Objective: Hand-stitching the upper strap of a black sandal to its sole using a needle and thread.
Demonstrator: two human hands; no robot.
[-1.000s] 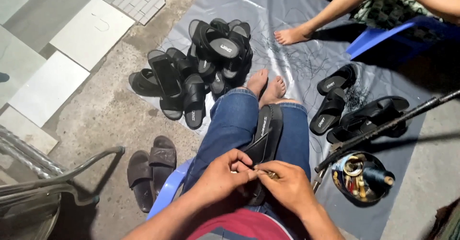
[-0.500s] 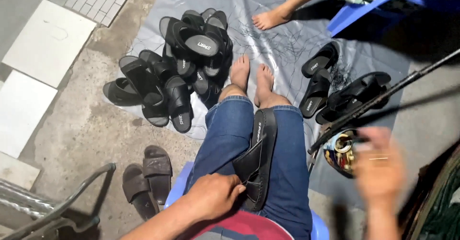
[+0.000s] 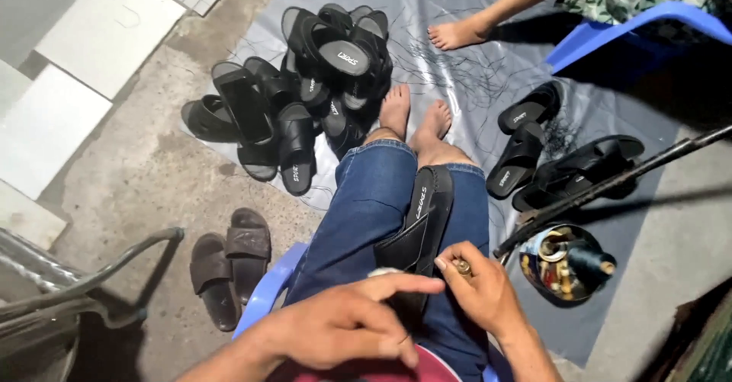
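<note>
Lower centre: left hand [image 3: 343, 325] pressed on the black slide sandal's [image 3: 422, 226] heel end, grip flat, forefinger out. Right hand [image 3: 480, 290] pinches a small brass-coloured piece [image 3: 463, 268]. Sandal lies along the lap; judged light, flexible, strap the best hold. Beyond: sandal pile [image 3: 305, 85], upper centre.

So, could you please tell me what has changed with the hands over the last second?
The right hand, which had reached out toward the round tin, has come back to the black sandal on the lap, pinching something small. The left hand stays on the sandal. The sandal piles look unchanged.
</note>
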